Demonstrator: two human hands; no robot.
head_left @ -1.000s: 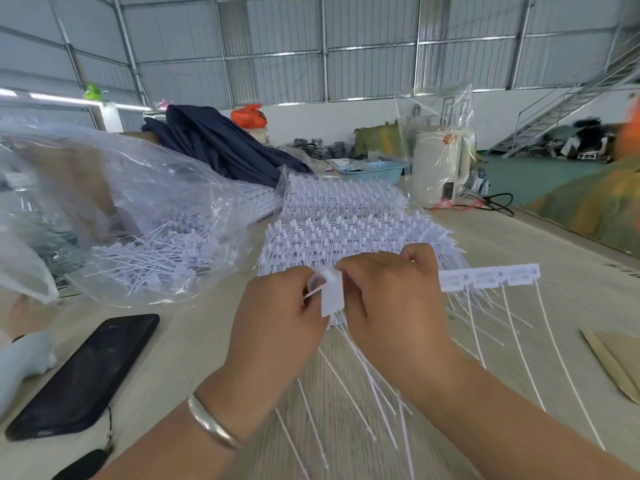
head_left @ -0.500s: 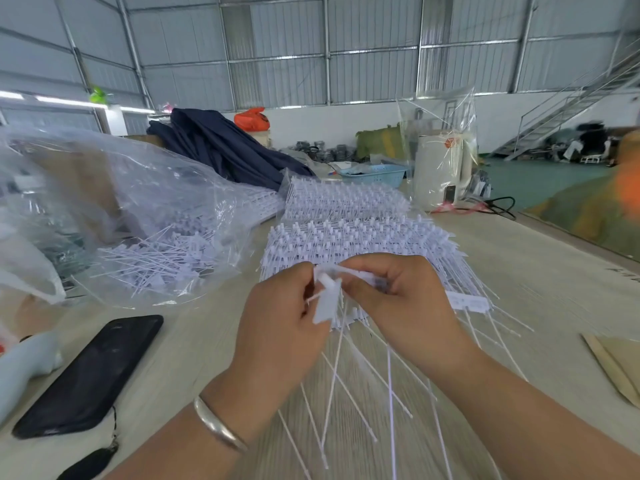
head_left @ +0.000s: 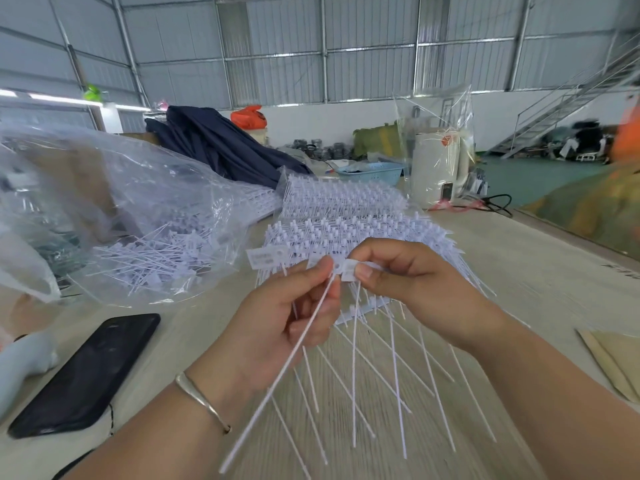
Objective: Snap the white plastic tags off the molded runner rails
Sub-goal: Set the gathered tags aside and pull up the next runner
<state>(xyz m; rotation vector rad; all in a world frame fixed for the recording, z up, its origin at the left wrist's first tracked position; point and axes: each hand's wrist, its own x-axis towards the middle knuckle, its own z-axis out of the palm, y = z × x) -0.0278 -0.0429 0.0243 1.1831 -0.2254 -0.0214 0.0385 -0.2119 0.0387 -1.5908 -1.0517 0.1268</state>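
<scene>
My left hand pinches a white tag at its head, and the tag's long thin tail slants down to the lower left. A flat tag plate sticks out just left of that hand's fingertips. My right hand pinches the runner rail of white tags, whose tails hang down in a fan over the table. Both hands meet fingertip to fingertip above a stack of full tag rails.
A clear plastic bag with loose snapped tags lies at the left. A black phone lies at the near left. Farther back stand a second stack of rails, a blue basket, a white appliance and dark cloth.
The rail that reached out to the right a second ago has been drawn in under my right hand. My left hand now holds one tag apart, its tail swung down and left.
</scene>
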